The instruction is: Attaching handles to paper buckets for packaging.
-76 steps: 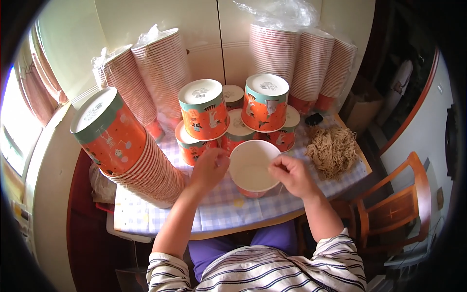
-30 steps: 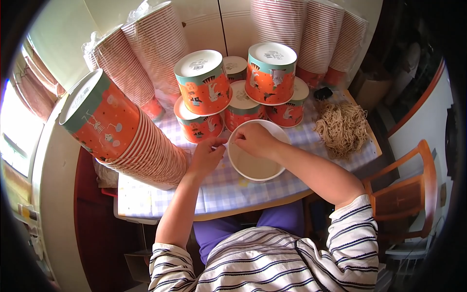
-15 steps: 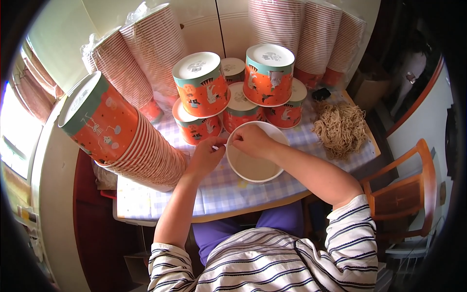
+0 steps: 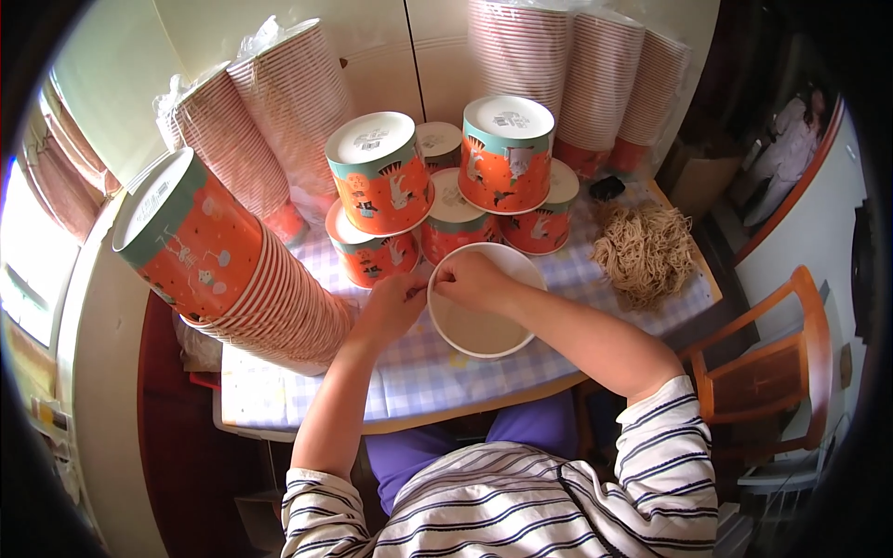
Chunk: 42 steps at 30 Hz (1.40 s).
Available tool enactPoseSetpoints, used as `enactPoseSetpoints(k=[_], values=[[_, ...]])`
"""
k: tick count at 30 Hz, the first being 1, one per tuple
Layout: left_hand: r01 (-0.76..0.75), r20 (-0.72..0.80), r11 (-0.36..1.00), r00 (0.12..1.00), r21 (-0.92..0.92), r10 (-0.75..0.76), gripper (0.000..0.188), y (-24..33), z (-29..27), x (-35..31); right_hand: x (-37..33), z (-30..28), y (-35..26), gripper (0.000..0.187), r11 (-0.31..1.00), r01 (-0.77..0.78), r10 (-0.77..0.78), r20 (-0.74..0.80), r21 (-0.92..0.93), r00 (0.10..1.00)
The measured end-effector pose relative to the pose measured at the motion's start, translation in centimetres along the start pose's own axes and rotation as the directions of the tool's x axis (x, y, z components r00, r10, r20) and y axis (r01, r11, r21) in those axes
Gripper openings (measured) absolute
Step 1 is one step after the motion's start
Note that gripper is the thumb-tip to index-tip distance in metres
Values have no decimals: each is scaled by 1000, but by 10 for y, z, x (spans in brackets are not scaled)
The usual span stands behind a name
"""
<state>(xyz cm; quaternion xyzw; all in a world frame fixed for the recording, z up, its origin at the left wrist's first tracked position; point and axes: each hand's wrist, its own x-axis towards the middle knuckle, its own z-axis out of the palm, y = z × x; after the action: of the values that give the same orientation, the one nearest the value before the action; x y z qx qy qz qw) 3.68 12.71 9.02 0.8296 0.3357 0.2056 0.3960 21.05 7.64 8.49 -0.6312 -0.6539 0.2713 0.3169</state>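
Note:
A white-lined paper bucket (image 4: 484, 332) stands mouth up on the table before me. My right hand (image 4: 473, 282) reaches into its mouth, fingers pinched against the inside of the left wall near the rim. Just outside that same wall is my left hand (image 4: 394, 303), its thumb and fingers drawn together. Whatever lies between the fingertips is too small to make out. Close behind are upside-down orange buckets with green bands, among them an upper left one (image 4: 379, 191) and an upper right one (image 4: 507, 167), resting on a lower row. A heap of beige cords (image 4: 644, 253) lies to the right.
A tall leaning stack of nested buckets (image 4: 251, 279) rises at the left. Plastic-wrapped stacks (image 4: 595, 84) line the back. A checked cloth (image 4: 409, 391) covers the table. At the right are a wooden chair (image 4: 767, 372) and, farther off, another person (image 4: 786, 153).
Both hands stay pinched at the bucket's left wall, with only slight finger movement. The view has shifted a little. The person at the far right shows more fully.

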Motion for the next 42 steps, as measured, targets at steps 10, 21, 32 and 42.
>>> enactPoseSetpoints(k=[10,21,32,42], values=[[414,321,517,910,-749,-263,11,-39,-3,-23,-42,-19,-53,37,989,-92,118,234,-116,965],[394,385,120,918,-911,-91,12,-41,18,-69,-53,-25,-33,42,966,195,-128,342,-169,931],[40,-22,318,982,-947,-190,8,-19,31,-88,-62,-57,-44,27,997,72,-74,125,16,989],[-225,-289,393,951,-892,-110,10,-10,25,-86,-39,-37,-58,17,912,408,-404,75,-41,912]])
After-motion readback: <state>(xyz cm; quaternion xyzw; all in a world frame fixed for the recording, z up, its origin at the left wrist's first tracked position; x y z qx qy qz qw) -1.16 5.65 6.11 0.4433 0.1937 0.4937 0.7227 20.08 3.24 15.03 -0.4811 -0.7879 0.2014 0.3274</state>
